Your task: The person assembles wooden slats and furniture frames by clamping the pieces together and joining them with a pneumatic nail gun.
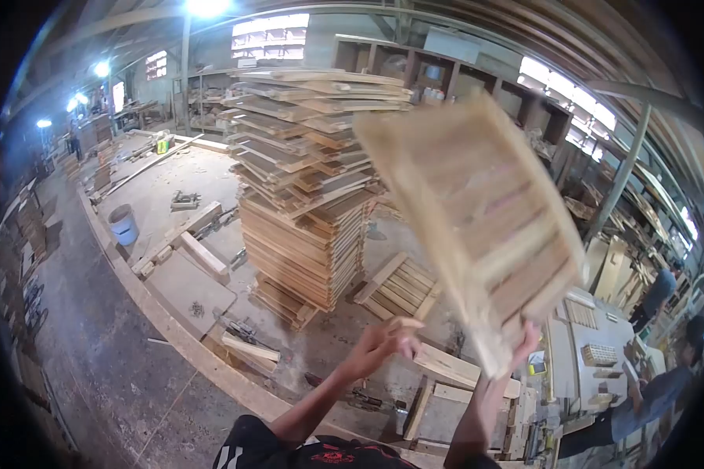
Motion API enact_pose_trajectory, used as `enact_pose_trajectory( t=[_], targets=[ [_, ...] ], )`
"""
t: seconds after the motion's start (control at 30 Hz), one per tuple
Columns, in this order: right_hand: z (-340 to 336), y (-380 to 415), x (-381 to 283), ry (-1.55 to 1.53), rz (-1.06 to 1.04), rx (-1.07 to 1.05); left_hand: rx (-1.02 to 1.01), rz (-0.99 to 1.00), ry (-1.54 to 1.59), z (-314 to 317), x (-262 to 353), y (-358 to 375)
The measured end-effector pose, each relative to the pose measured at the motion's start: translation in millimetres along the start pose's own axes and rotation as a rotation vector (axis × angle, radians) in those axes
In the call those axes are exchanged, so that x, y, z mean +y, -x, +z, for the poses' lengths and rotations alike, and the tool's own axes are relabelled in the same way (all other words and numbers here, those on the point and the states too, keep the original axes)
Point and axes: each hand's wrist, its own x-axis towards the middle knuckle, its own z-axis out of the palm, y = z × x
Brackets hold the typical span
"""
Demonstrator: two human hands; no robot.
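A slatted wooden panel (477, 195), blurred by motion, is held up at the right of centre. My right hand (526, 344) grips its lower edge near the bottom corner. Left of the panel's lower end, my left hand (385, 344) is raised and apart from it, with fingers curled; whether they hold anything small is too blurred to tell. Behind the hands rises a tall stack of similar wooden panels (301, 234), its upper part loosely fanned. A smaller slatted panel (399, 288) lies at the foot of the stack.
A low bench with a wooden rim (152, 316) carries clamps and wood blocks (203, 256). A bucket (123, 224) stands at the left. Two people (655, 293) are at the right, one near a table with small wooden parts (600, 354). Shelves (430, 70) line the back.
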Motion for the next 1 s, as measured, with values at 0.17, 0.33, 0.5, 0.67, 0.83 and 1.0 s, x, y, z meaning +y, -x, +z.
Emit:
enact_pose_trajectory(
  t=[0.17, 0.33, 0.5, 0.67, 0.83, 1.0],
  targets=[
    [150.6, -93.1, 7.1, -0.381, 0.024, -0.437, 0.297, -0.472, -0.457, -67.7, -82.5, 108.2],
    [297.9, -188.7, 48.5, -0.579, 0.137, -0.629, 0.15, -0.77, -0.982, -102.5, -151.1, 251.6],
    [411.8, -199.2, 71.4, -0.511, 0.207, -0.632, 0.127, -0.911, -0.998, -122.0, -179.3, 340.1],
    [414.9, -215.7, 90.6, 0.309, 0.265, -0.678, 0.196, -1.098, -0.93, -128.4, -161.0, 347.2],
    [241.3, -142.5, 141.9, 0.384, 0.145, -0.487, 0.267, -0.964, -0.996, -125.3, -128.0, 285.8],
    [191.3, -155.6, 138.6, 0.717, 0.016, -0.583, -0.14, -0.649, -1.057, -167.1, -236.1, 241.7]
  ],
)
